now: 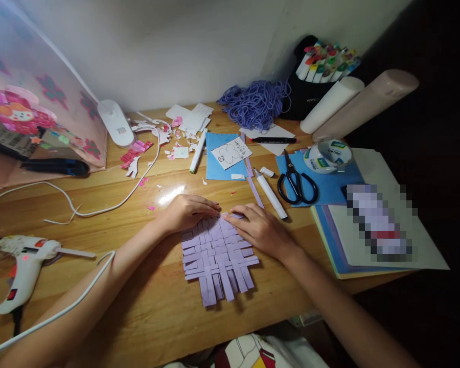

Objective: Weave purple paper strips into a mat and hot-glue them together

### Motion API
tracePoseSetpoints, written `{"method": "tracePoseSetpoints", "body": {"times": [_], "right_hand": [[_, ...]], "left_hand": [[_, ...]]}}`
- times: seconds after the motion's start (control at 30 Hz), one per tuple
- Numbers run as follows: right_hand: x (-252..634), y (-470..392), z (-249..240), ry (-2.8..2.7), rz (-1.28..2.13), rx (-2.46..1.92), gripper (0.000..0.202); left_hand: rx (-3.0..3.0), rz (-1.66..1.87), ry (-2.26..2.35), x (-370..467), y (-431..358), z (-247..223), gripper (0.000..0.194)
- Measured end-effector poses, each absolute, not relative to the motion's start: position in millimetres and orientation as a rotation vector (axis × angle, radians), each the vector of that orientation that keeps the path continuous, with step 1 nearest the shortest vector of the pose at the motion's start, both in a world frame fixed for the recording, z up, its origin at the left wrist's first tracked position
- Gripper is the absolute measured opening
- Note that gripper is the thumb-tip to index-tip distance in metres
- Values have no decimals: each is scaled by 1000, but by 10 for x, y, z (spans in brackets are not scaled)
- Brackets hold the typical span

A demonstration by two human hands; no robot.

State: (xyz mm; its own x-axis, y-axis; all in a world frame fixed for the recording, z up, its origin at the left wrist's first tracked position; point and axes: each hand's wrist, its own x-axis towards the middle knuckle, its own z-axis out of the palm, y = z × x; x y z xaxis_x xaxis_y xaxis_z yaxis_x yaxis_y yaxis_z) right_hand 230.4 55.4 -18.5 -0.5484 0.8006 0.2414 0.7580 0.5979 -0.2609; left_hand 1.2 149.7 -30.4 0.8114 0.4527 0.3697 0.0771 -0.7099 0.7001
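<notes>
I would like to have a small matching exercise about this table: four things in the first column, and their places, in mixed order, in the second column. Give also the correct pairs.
Column one
1. woven paper
2. scissors
3. glue gun
4. tangled cord

Column two
A. on the left side of the table
B. near the wall, beside the black marker case
C. at the fingers of the left hand and the right hand
D. just left of the roll of tape

Correct pairs: 1-C, 2-D, 3-A, 4-B
</notes>
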Motion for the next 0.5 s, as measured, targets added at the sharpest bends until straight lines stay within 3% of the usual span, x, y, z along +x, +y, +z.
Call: {"method": "tracePoseSetpoints", "body": {"times": [0.5], "right_hand": [[2352, 617, -193, -2569, 120, -1160, 28]], "left_hand": [[2180, 692, 404, 4, 1510, -321, 18]]}}
